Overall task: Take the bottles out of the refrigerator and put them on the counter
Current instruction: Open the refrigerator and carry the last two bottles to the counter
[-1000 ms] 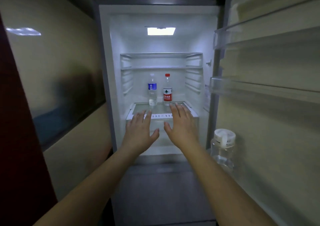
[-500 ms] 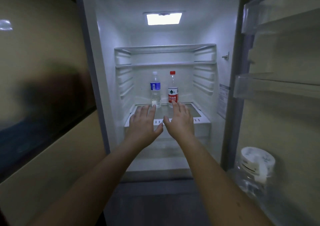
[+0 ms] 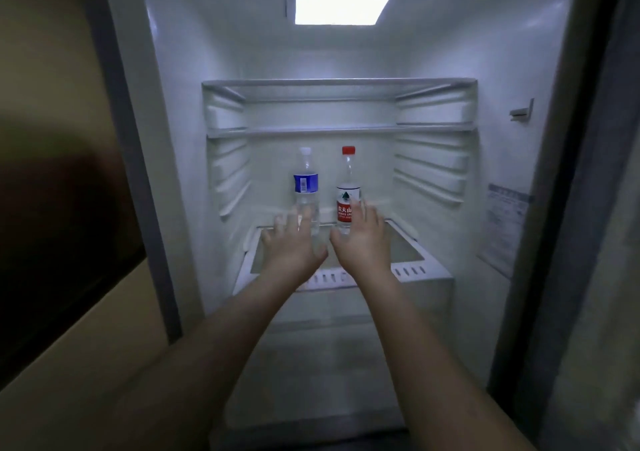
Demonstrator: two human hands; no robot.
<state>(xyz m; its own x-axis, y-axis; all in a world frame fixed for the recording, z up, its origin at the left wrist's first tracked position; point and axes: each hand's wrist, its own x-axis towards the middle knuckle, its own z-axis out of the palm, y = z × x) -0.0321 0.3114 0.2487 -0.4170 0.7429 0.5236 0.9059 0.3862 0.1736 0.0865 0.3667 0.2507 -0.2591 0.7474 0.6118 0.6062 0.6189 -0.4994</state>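
We look straight into the open fridge [image 3: 180, 139], its white walls lit from a ceiling lamp [image 3: 343, 6] that is the one bright patch in a dim room. Two wire racks [image 3: 339, 85] span the upper rear of the compartment, and moulded ribs line both side walls. Below them sits a glass shelf [image 3: 405, 250] with a white slotted front rim, and on its rear part stand both bottles, upright and side by side with a small gap between them. The blue bottle [image 3: 306, 182] is on the left, clear with a pale cap; the red bottle [image 3: 347, 187] is on the right, with a red cap and a red-and-white label. Our left hand [image 3: 292, 246] reaches over the shelf with fingers spread wide, the fingertips blurred in front of the blue bottle's base; we cannot tell whether they touch it, and nothing is gripped. Our right hand [image 3: 362, 243] is likewise open, fingers splayed just beside and partly across the lower red bottle, not closed round it. A sticker [image 3: 502, 222] is on the right inner wall, with a small clip [image 3: 521, 111] above it. Left of the fridge we see a beige wall [image 3: 48, 52] with a dark panel [image 3: 59, 243] set in it. The space under the shelf is dim and pale.
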